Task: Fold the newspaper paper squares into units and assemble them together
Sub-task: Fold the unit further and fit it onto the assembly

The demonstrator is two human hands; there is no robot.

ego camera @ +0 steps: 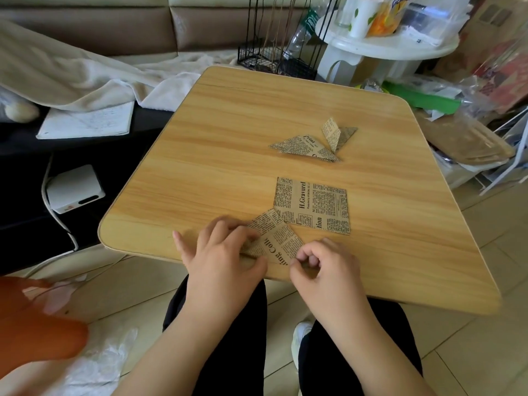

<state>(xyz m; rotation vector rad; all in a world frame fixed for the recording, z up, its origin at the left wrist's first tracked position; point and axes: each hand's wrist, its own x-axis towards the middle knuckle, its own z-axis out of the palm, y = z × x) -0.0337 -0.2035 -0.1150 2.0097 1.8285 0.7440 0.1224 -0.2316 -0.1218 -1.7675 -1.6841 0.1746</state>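
Observation:
On the wooden table (228, 132), near its front edge, a partly folded newspaper square (278, 238) lies under both hands. My left hand (225, 252) presses and pinches its left part, fingers curled over the fold. At the sheet's lower right corner, my right hand (320, 264) pinches the paper between thumb and fingertips. A flat, unfolded newspaper square (314, 204) lies just behind, its corner overlapping the folded sheet. Farther back lie two folded units: a long flat one (305, 147) and a smaller one (338, 135) with a flap standing up, touching each other.
A sofa with a white towel (85, 72) stands at the back left, a white device with cable (74, 188) beside the table. A wire rack (274, 52), a white stand with cups (385, 38) and cluttered bags (471, 90) lie behind and right.

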